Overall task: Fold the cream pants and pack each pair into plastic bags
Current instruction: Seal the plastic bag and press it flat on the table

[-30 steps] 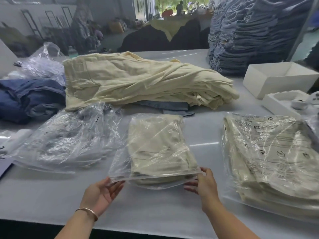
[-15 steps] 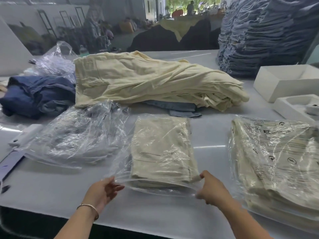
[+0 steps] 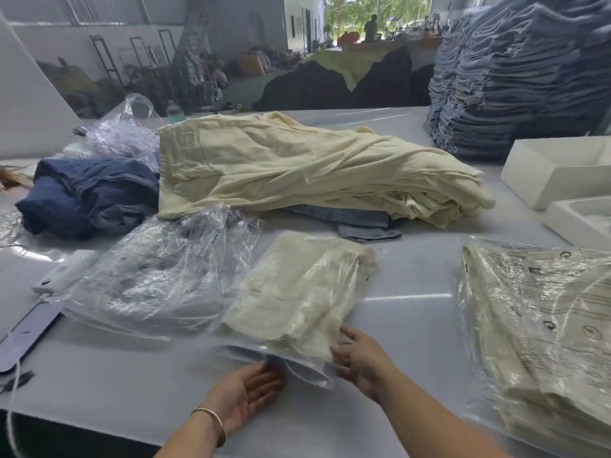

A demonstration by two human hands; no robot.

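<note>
The bagged cream pants [image 3: 297, 292] lie flat on the bench [image 3: 115, 385], folded into a long rectangle inside a clear plastic bag [image 3: 307, 368]. Their long axis runs from the near edge away and slightly to the right, with the bag's open mouth at the near end.

The bench is a pale grey, glossy surface in a large warehouse hall. A heap of unfolded cream pants [image 3: 314, 166] lies behind, a pile of empty plastic bags [image 3: 158, 276] to the left, a stack of packed pairs [image 3: 542, 325] to the right, and a tall stack of blue garments [image 3: 522, 77] at the far right. Dark blue cloth [image 3: 86, 196] sits at the left, white boxes [image 3: 555, 173] at the right.

The package's near end lies between the two hands. The left hand [image 3: 246, 395] is flat, palm up, fingers straight, just touching the bag's loose flap. The right hand [image 3: 360, 355] rests on the bag's near right corner with fingers spread and relaxed, gripping nothing.
</note>
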